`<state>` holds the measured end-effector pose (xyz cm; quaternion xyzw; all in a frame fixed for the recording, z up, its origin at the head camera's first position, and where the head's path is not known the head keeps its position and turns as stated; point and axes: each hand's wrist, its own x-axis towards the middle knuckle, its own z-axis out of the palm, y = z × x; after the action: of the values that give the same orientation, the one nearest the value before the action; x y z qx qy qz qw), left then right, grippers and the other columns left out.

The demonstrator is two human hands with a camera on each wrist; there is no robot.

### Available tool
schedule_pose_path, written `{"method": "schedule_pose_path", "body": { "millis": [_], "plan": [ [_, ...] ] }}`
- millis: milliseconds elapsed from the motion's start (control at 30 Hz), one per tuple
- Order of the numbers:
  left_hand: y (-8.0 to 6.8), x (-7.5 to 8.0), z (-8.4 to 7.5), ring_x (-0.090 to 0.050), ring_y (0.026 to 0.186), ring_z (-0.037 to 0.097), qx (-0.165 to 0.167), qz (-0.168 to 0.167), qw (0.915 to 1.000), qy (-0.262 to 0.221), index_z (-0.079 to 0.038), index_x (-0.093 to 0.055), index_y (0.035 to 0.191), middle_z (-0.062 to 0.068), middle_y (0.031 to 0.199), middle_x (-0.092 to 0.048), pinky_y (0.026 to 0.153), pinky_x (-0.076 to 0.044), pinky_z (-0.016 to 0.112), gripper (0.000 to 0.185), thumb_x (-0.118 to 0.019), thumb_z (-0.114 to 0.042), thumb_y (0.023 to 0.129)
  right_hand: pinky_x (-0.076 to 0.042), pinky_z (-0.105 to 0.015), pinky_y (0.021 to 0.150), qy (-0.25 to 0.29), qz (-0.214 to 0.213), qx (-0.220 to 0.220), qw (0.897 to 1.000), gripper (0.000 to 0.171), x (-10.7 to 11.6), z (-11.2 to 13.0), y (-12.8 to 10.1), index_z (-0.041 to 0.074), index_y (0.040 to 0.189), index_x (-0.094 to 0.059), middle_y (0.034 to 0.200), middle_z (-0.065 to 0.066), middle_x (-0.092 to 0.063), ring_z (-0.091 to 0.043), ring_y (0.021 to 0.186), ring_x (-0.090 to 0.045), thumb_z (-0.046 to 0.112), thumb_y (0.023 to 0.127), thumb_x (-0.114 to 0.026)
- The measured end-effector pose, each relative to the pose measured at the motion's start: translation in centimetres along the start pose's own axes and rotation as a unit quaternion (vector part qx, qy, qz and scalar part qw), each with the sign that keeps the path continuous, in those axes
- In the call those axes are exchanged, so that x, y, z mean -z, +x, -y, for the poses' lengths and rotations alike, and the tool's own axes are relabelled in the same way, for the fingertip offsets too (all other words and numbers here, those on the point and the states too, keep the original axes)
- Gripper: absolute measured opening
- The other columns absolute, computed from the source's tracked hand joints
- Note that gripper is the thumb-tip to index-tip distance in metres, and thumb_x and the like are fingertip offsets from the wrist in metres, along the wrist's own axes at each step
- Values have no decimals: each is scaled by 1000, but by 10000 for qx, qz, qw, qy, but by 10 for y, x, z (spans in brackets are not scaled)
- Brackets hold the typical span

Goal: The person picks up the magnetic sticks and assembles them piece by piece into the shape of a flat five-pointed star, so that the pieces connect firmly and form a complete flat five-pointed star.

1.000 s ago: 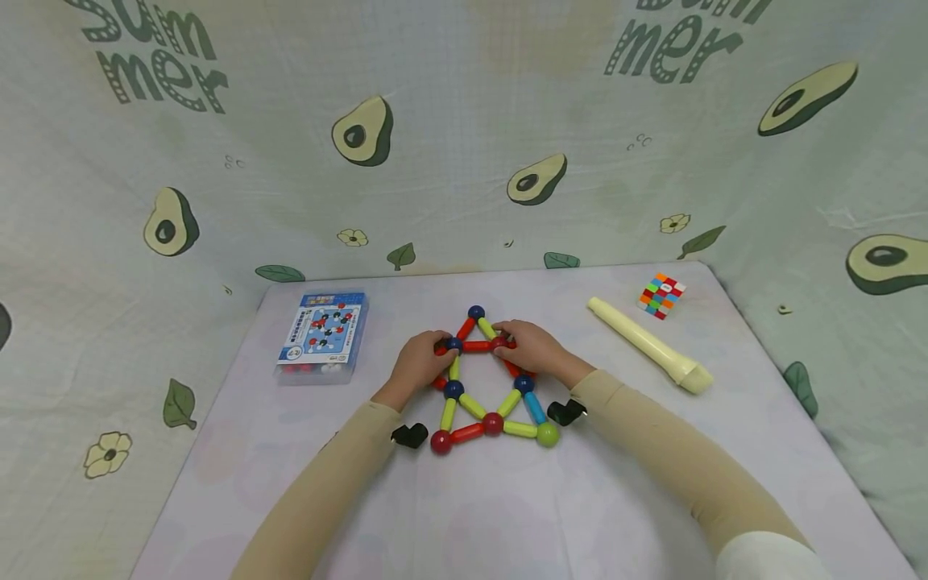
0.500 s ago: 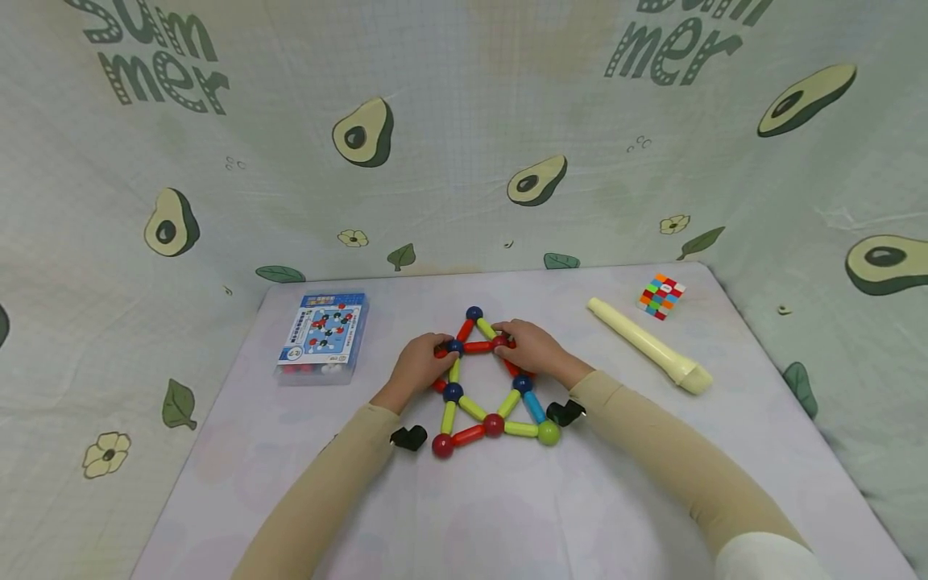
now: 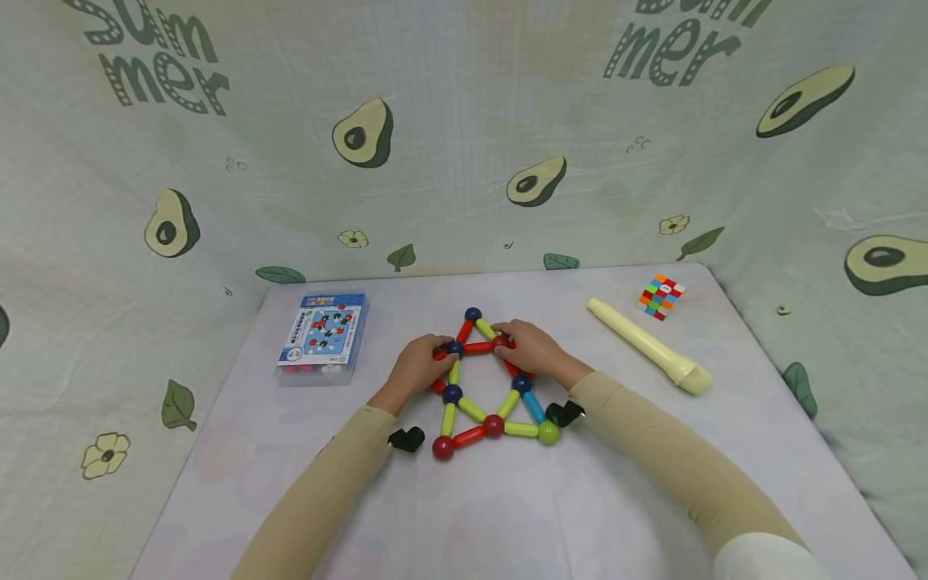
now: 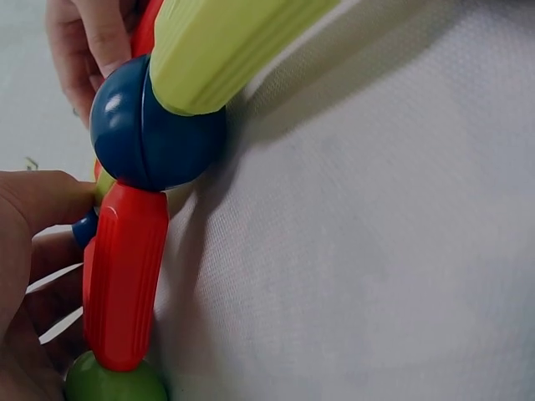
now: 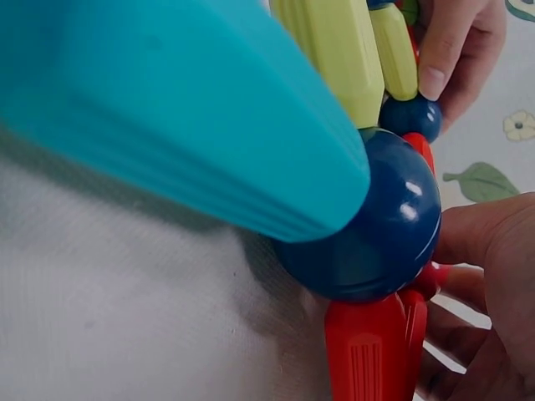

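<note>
A flat figure of magnetic balls and rods (image 3: pixel 471 407) lies on the table between the two hands. It joins blue, red and green balls with yellow-green, red and light-blue rods. My left hand (image 3: pixel 420 366) holds the figure at its upper left, thumb against the dark blue ball (image 3: pixel 455 348). Opposite, my right hand (image 3: pixel 538 353) has its fingers round the red ball (image 3: pixel 501 345) at the upper right. In the left wrist view a red rod (image 4: pixel 125 276) runs beside the left fingers to a green ball (image 4: pixel 115 380). A light-blue rod (image 5: pixel 192 125) fills much of the right wrist view.
A clear box with a blue-and-white molecule picture (image 3: pixel 322 338) lies at the back left. On the right lie a pale yellow flared tube (image 3: pixel 648 342) and a colour puzzle cube (image 3: pixel 661 296). A printed cloth (image 3: pixel 449 217) rises behind the table.
The figure has turned slightly counterclockwise: its top blue ball moved a little left, its lower left red ball a little right and nearer. Both hands keep their hold.
</note>
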<state>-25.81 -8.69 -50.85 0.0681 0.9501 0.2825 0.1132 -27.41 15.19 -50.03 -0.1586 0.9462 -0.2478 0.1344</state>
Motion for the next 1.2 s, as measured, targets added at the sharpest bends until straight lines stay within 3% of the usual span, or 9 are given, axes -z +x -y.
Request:
{"method": "schedule_pose_path", "body": {
  "millis": [233,500,667,867,1067,1200],
  "plan": [
    [0,0,3,-58,114,26,-257,-24,9996,-60,-13,-63,139,9,135,-63,104,-48,44,47,-69,-33,98,-49,-44,101,-84,-62,40,9999,51,1,0,-1,9,148,-52,130,-15,-61,-26,106,-58,24,101,-64],
    [-7,1,17,-57,108,23,-234,-127,9996,-26,-16,-62,140,6,129,-64,100,-50,41,46,-67,-37,99,-50,-44,101,282,-204,49,9994,50,3,-4,-10,8,145,-55,130,-13,-64,-27,113,-60,24,99,-67],
    [-19,9,32,-59,108,23,-199,-301,9992,-141,-15,-64,138,5,121,-66,99,-51,41,43,-66,-35,100,-50,-46,100,362,-452,25,9983,48,8,-16,-24,8,143,-57,133,-13,-61,-30,118,-57,24,98,-68],
    [-36,15,46,-57,119,26,-166,-498,9983,-237,-13,-62,139,8,129,-63,104,-48,46,44,-67,-31,99,-51,-48,98,338,-928,-30,9951,47,13,-33,-45,9,140,-60,137,-15,-56,-31,115,-55,23,97,-70],
    [-53,11,48,-55,122,28,-166,-925,9953,-211,-15,-64,137,10,134,-57,102,-49,47,43,-70,-29,97,-51,-50,97,412,-1299,-107,9906,47,14,-39,-66,8,139,-60,134,-18,-52,-34,116,-55,19,95,-72],
    [-69,4,40,-55,120,25,-263,-1045,9942,-62,-16,-65,135,8,132,-55,100,-51,44,46,-76,-30,93,-55,-44,91,561,-1234,-159,9906,47,10,-38,-81,8,138,-60,121,-12,-58,-29,107,-58,18,94,-73]
  ]
}}
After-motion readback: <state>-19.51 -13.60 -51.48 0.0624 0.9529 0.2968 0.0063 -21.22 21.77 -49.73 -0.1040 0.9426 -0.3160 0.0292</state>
